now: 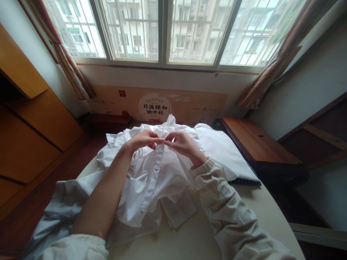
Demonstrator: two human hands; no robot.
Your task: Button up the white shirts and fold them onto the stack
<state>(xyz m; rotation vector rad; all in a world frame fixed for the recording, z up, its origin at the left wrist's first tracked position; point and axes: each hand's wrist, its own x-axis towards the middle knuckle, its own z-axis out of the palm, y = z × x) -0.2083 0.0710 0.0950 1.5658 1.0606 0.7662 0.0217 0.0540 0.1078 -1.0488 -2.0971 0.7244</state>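
Note:
A white button-up shirt (141, 191) lies rumpled before me, its button placket running up toward both hands. My left hand (145, 139) pinches the placket's edge near the collar end. Opposite it, my right hand (180, 142) grips the same spot between thumb and fingers, and the fingertips of both hands nearly meet. What sits exactly between the fingertips is too small to make out. Two buttons show on the placket lower down. One sleeve end spreads out beneath the shirt front.
The shirt rests on a pale rounded table (189, 242). Folded white cloth (225, 151) lies at the right, over a dark striped item (245, 182). A wooden bench or desk (260, 141) stands beyond on the right, wooden cabinets (29, 133) on the left. A printed cardboard panel (195, 99) leans under the window.

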